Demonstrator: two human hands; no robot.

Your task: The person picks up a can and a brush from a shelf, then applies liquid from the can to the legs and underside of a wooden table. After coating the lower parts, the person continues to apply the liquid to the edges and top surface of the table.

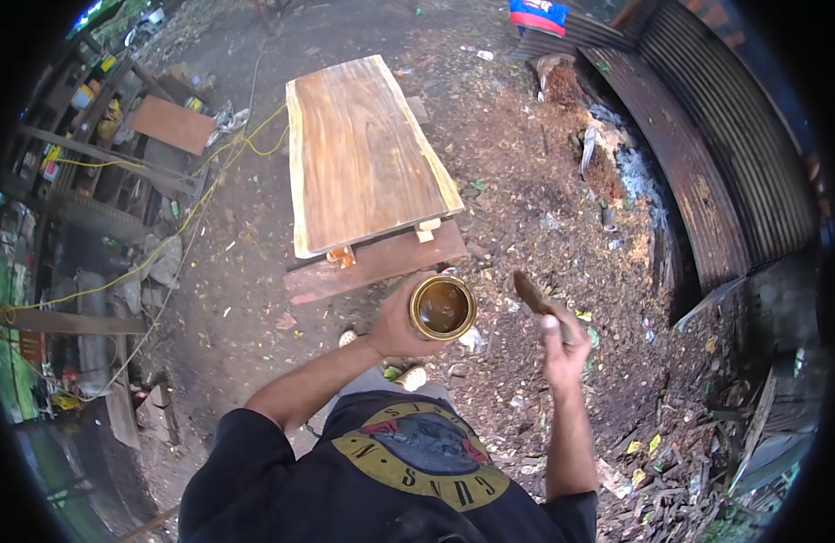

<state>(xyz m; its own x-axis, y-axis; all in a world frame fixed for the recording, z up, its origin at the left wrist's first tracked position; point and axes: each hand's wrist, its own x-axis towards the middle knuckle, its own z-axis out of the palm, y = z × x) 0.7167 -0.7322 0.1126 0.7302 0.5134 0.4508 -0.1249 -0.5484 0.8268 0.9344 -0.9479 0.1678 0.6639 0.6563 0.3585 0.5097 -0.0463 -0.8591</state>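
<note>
Liquid (442, 308), brown and glossy, is seen in the head view inside an open-topped can (473, 312), which is gripped by the left hand (395, 324), curved partly around its side with some of the fingers hidden, nearer the wearer than the wooden slab (363, 154). A brown brush-like tool (531, 292), its exact kind not to be told, is held by the right hand (567, 353), closed around its lower end, to the right of the can and apart from it. The slab is propped on wooden blocks (426, 230) above a reddish board (390, 270), and corrugated sheets (725, 136) are seen on the far right.
</note>
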